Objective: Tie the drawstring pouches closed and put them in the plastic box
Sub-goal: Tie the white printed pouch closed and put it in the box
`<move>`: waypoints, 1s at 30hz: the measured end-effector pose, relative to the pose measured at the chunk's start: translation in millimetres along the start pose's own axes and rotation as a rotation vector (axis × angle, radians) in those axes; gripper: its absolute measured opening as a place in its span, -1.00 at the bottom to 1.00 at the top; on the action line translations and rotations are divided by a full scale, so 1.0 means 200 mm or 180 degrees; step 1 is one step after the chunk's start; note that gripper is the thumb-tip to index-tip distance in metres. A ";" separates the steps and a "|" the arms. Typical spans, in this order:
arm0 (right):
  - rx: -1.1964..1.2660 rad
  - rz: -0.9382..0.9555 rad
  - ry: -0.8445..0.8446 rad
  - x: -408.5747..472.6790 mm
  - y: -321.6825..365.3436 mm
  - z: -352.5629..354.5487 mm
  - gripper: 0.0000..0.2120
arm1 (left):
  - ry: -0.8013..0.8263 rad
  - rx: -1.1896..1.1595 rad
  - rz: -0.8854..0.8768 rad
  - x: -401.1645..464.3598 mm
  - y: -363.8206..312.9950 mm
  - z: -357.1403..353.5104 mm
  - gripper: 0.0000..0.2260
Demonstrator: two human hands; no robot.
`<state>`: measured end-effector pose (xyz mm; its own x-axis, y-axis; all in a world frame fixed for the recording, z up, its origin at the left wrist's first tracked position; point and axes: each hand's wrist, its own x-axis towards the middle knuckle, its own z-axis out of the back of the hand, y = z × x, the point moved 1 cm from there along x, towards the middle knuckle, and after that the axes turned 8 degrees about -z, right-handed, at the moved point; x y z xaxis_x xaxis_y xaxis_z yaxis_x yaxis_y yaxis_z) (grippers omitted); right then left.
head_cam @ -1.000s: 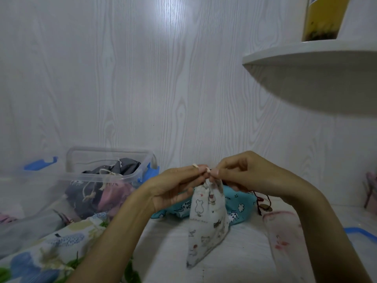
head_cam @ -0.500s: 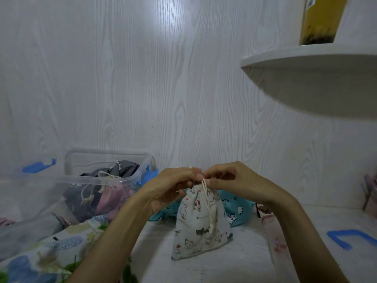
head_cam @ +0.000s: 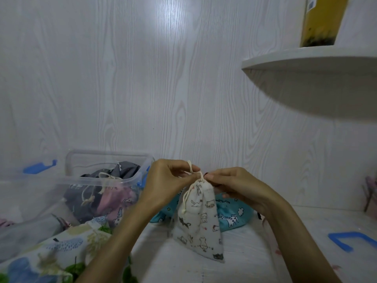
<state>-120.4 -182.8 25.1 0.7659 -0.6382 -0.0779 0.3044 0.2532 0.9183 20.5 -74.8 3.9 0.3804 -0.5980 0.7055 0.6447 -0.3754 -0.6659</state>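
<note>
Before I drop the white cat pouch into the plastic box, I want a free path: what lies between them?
In the head view, only the left hand and its forearm lie between the white cat pouch and the plastic box; the hand pinches the pouch's cord.

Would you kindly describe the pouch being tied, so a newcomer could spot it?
Right of the clear plastic box, both hands meet at a white cotton pouch. Unlike the teal pouch lying behind it, it stands upright, printed with little cats.
</note>
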 end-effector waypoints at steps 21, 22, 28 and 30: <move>-0.2141 0.1089 -0.1416 0.00 0.02 -0.04 -0.82 | 0.0948 -0.0206 0.0198 0.01 0.06 -0.02 -0.84; -0.2153 0.1064 -0.1451 0.01 0.02 -0.04 -0.85 | 0.0907 -0.0195 0.0188 0.02 0.07 -0.02 -0.84; -0.1807 0.0924 -0.1250 0.10 -0.03 0.00 -0.94 | 0.0657 -0.0270 0.0164 0.02 0.08 -0.04 -0.91; -0.1033 0.0851 -0.0815 0.09 -0.02 0.03 -0.92 | 0.0487 -0.0372 0.0196 0.03 0.08 -0.03 -0.96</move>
<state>-110.4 -199.7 21.4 0.6898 -0.6679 0.2793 0.3082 0.6200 0.7216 29.5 -88.2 -4.1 0.3059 -0.7196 0.6234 0.5386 -0.4091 -0.7366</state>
